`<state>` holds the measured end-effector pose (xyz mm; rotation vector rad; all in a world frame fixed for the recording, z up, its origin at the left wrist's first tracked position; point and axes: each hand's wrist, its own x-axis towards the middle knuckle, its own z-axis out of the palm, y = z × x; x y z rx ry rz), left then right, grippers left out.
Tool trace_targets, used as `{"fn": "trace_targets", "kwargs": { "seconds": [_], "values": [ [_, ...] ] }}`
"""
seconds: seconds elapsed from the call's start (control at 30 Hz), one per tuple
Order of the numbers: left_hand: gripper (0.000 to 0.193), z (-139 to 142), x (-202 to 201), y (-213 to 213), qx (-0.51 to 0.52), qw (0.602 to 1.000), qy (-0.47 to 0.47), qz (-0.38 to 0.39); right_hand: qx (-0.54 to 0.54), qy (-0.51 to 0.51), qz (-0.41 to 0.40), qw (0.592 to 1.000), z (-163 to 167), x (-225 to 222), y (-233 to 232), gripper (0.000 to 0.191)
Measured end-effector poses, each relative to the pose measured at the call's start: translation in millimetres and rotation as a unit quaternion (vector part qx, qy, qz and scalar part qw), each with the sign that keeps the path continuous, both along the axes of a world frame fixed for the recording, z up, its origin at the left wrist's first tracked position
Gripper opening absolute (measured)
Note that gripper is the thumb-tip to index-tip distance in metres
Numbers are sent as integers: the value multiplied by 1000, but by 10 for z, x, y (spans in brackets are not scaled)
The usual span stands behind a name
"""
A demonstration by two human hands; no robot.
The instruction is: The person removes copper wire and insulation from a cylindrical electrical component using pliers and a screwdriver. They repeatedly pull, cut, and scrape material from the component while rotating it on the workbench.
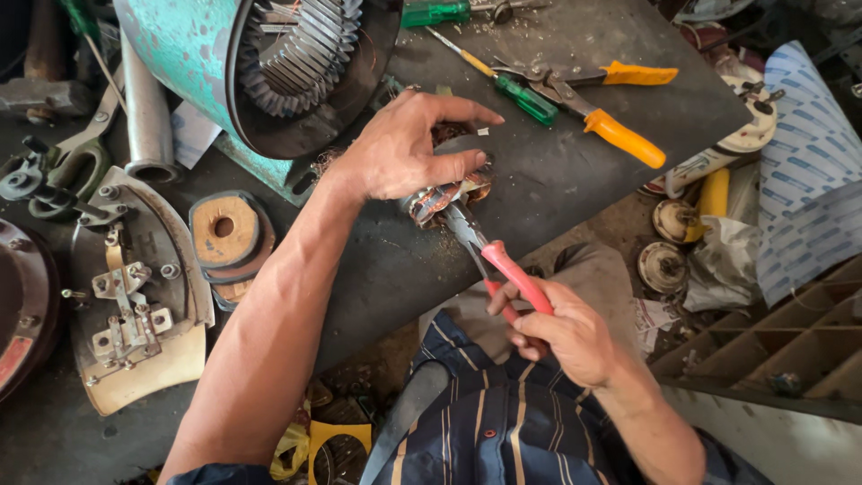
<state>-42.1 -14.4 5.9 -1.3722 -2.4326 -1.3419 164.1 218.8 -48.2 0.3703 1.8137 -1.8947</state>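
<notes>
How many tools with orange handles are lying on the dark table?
1: a pair of orange-handled pliers lies open at the far right of the dark table, beside a green screwdriver. Others may be hidden in the clutter.

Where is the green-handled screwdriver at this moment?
In the head view, the green-handled screwdriver lies on the dark worktop, upper middle, beside the orange-handled pliers, beyond the left hand.

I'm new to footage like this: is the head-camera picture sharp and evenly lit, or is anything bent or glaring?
Head view: soft, even light with faint shadows; small glints on the metal part under the left hand; right hand and red-handled pliers sharp; wide-lens bending at the edges, seen on the teal motor housing.
</notes>
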Motion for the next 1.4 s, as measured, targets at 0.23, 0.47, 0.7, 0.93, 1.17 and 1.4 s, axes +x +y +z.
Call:
{"fn": "trace_targets", "kwargs": {
  "seconds": [0.23,0.47,0.7,0.93,1.17,1.4],
  "values": [
    [52,-69,-74,10,44,995,-75,-52,-119,-14,-46,992,-71,42,-103,25],
    [57,-175,-199,-118,103,972,-202,-61,-386,-58,-65,918,-176,-12,-284,21],
    [51,-325,-293,-225,153,969,-168,-94,-333,25,-31,942,-154,-132,-280,30],
    [50,-269,-205,-179,135,972,-171,-85,-250,-21,30,968,76,-74,21,65],
    [52,-121,-89,-115,66,993,-81,-49,157,88,166,970,300,135,232,65],
    [54,-77,-10,-67,34,999,10,-15,562,313,129,755,443,247,-249,73]
  ]
}}
